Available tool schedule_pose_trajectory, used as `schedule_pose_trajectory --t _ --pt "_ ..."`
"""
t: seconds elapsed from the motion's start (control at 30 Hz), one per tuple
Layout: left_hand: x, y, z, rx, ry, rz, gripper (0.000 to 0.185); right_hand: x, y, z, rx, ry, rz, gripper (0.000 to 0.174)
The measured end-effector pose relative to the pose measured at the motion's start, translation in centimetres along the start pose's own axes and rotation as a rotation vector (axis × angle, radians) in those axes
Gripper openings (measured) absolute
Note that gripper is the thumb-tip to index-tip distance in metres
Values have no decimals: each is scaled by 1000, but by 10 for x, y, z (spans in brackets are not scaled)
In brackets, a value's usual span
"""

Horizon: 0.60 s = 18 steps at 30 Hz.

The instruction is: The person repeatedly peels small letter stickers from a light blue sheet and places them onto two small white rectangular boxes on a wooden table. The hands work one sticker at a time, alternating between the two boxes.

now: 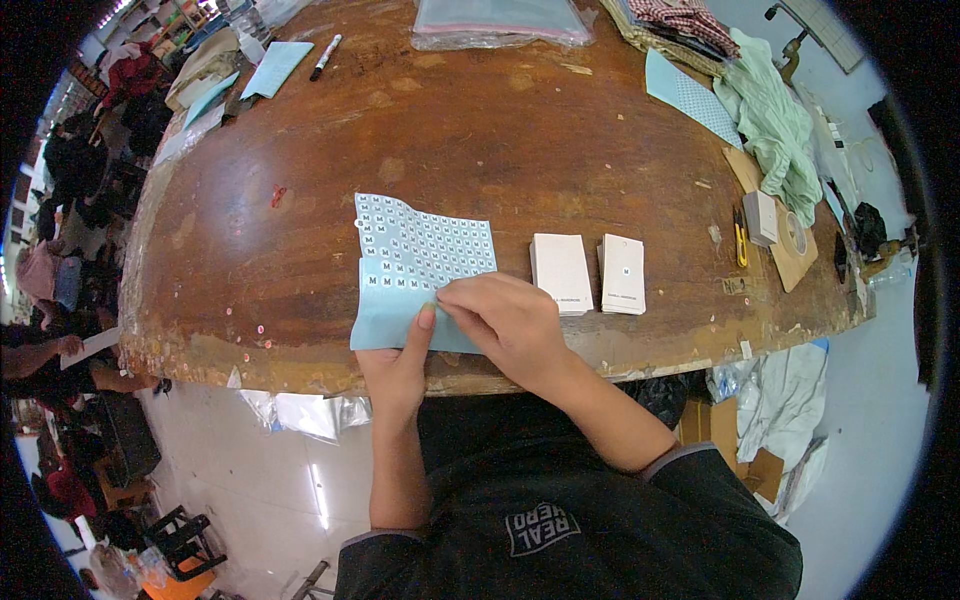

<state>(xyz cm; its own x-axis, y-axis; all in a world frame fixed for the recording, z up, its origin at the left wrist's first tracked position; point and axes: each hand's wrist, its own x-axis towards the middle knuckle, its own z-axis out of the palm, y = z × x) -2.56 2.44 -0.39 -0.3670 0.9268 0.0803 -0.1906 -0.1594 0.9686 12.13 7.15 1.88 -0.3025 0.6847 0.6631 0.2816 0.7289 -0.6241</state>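
Observation:
My left hand [403, 352] grips the lower edge of a light blue sheet of round stickers [424, 240], its thumb on top. The stickers bear the letter M, and gaps show where some are gone. The fingertips of my right hand [510, 319] are pinched together at the lower row of stickers; whether a sticker is between them is hidden. To the right of the sheet lies a stack of white hang tags [562, 266]. Beside it, a second stack of hang tags [624, 289] has a round M sticker on its top tag.
Yellow-handled snips [741, 244], another tag stack [760, 217] and a tape roll [795, 234] on cardboard lie at the right. Folded cloth [682, 22], green fabric [772, 127] and a sticker sheet [694, 97] are at the back right. A marker [326, 58] lies back left. Another person's hand [69, 345] is far left.

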Motion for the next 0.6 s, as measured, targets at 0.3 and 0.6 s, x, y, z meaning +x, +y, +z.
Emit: schedule_pose_trajectory --t 0.3,0.6 --pt "-1 -1 -1 24 -4 10 32 0 -4 -1 -17 1 -21 22" --pt "-4 6 5 53 35 -23 35 -10 18 -75 -373 -1 -43 19"
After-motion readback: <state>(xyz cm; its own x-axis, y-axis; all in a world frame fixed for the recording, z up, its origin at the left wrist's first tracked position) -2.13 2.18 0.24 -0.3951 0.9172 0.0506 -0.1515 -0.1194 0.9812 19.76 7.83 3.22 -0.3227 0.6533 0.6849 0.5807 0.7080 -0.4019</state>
